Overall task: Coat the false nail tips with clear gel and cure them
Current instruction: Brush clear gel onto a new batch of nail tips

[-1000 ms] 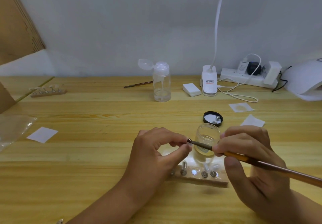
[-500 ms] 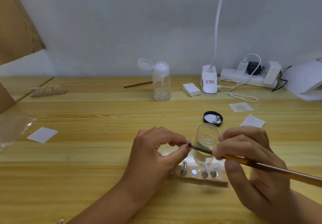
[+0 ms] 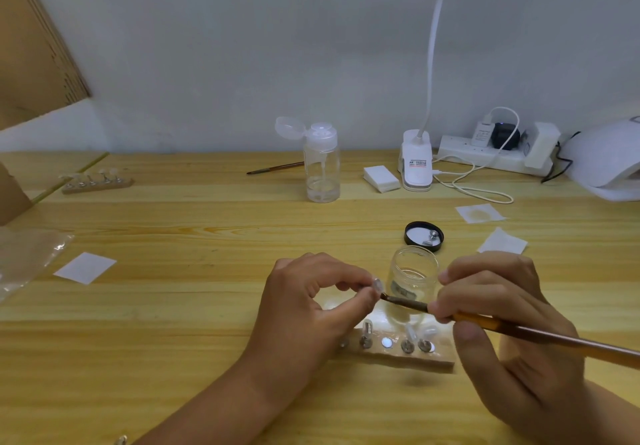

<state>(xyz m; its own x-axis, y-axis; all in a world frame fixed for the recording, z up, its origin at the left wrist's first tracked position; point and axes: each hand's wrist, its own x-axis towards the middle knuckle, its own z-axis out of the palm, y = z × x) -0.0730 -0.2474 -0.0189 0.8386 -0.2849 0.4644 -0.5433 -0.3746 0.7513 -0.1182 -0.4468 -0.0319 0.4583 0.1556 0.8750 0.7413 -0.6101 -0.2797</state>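
Left hand [image 3: 304,309], near the table's [image 3: 207,306] front edge, has its grip pinched tight on a clear nail tip [image 3: 376,284] between thumb and forefinger. The brush [image 3: 540,335] touches that nail, just in front of the little glass jar [image 3: 412,271]. Right hand [image 3: 502,323] has its grip closed round the brush handle, pencil-style.

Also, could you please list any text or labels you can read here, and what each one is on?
No text is legible.
Lamp base: red and black label, too blurred to read.
Glass jar: label, too blurred.
White charger: print too small.
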